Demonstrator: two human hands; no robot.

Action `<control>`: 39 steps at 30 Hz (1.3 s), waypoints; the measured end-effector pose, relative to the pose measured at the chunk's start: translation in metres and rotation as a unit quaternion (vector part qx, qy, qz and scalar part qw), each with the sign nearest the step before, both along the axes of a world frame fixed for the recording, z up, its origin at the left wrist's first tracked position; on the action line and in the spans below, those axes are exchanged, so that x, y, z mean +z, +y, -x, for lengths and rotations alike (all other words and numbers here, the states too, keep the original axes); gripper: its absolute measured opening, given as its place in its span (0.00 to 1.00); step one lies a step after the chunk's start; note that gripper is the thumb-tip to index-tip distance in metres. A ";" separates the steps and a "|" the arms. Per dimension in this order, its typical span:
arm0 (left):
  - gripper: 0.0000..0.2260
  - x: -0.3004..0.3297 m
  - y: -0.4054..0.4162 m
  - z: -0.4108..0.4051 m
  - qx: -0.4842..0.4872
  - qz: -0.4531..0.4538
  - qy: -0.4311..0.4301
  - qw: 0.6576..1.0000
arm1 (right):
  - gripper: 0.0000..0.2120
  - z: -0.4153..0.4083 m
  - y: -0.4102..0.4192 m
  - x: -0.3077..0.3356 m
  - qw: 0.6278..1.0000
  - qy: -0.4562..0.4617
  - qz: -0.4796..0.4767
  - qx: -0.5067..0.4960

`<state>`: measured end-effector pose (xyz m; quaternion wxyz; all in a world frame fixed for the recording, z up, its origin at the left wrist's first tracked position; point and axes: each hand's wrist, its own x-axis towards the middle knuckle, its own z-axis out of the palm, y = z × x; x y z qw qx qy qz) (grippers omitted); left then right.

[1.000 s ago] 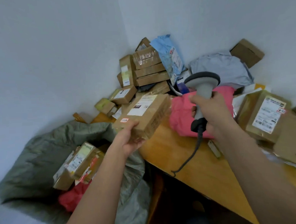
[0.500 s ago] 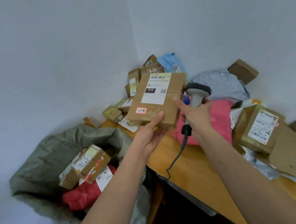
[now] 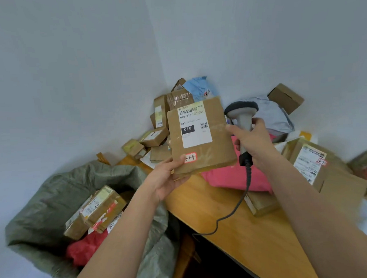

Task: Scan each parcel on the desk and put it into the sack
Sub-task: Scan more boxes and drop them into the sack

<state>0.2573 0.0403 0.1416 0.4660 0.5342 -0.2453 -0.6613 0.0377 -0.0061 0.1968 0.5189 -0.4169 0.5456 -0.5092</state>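
Flat cardboard parcel (image 3: 201, 135) was up in the air over the desk's left end, label side facing me, tilted a bit. White shipping label (image 3: 194, 125) on it: barcode on top, "010" in a black block, small QR code. Small red-bordered sticker (image 3: 190, 157) near the bottom edge.

My left hand (image 3: 167, 178) gripped the parcel at its lower left corner, thumb on the front face next to the red sticker, fingers curled underneath behind it.

My right hand (image 3: 253, 143) was wrapped around the handle of the grey barcode scanner (image 3: 242, 114), head up, just beside the parcel's right edge. Index fingertip touched that edge. Black cable (image 3: 243, 195) hung from the handle and ran down across the desk edge.

Wooden desk (image 3: 235, 221) below. Pink poly mailer (image 3: 229, 176) lay right under the held parcel. Right of it, a taped box with label (image 3: 309, 160). Back corner: a pile of small cartons (image 3: 162, 118), a blue bag (image 3: 199, 88), a grey poly bag (image 3: 272, 115), and one plain brown box (image 3: 285, 98) against the wall.

Green sack (image 3: 54, 201) sat open at lower left, beside the desk. Inside: taped cartons (image 3: 99, 209) on top of a red bag (image 3: 86, 248).
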 end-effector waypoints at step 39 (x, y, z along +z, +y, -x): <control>0.08 -0.041 -0.031 0.036 0.155 -0.134 -0.031 0.978 | 0.16 0.043 0.034 0.092 0.984 0.008 0.037 0.173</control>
